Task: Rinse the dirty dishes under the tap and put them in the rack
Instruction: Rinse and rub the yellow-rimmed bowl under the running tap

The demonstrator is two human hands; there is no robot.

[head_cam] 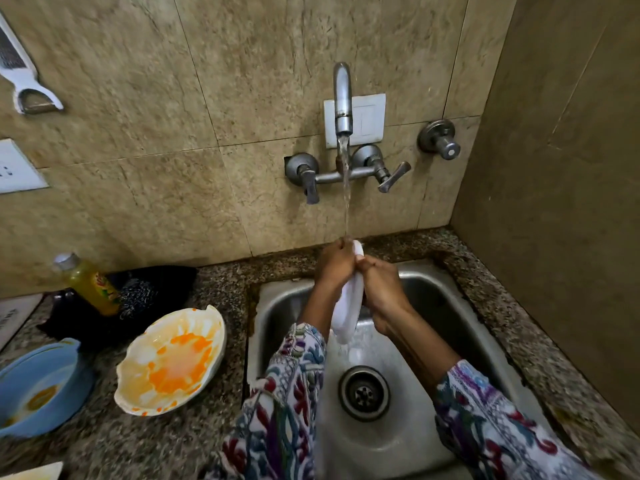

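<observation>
A white plate (348, 311) stands on edge over the steel sink (446, 306), seen edge-on. My left hand (334, 263) grips its top left side and my right hand (379, 287) grips its right side. Water runs from the wall tap (343, 98) onto the plate's top edge and drips off its bottom. On the counter to the left lies a white wavy-rimmed bowl (173, 358) smeared with orange sauce. A blue bowl (38, 386) with orange residue sits at the far left. No rack is in view.
A yellow dish-soap bottle (90, 282) and a dark scrubber (138, 296) stand behind the bowls. The sink drain (363, 393) is open. The granite counter (214, 285) surrounds the sink. A grater (20, 74) hangs on the left wall. A tiled side wall closes the right.
</observation>
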